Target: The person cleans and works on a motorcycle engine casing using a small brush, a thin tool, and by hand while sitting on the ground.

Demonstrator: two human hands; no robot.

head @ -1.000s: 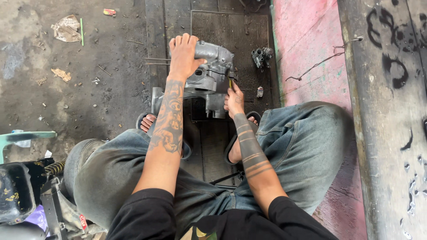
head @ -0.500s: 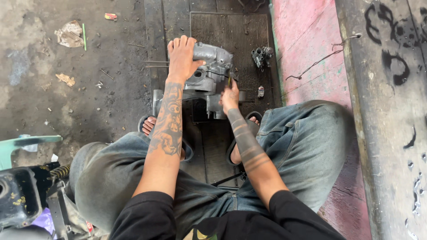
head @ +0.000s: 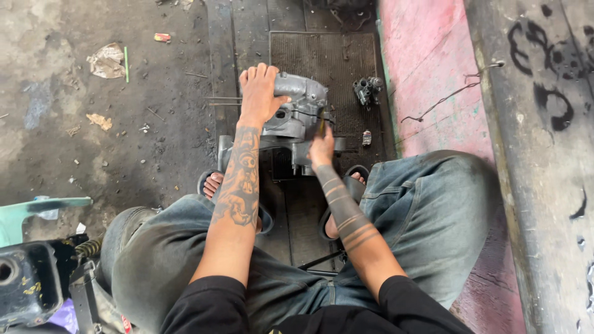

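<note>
Grimy concrete floor (head: pixel 93 154), pink-painted curb (head: pixel 427 74) alongside.

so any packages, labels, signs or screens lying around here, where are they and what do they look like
Crumpled wrapper: on the concrete floor at upper left, pale beige, flattened and torn.
Small packet scrap: on the floor right of the wrapper, short and flat, red and pale.
Painted marks: on the grey surface at far right, black brushed shapes.
No screens or signs show.
</note>
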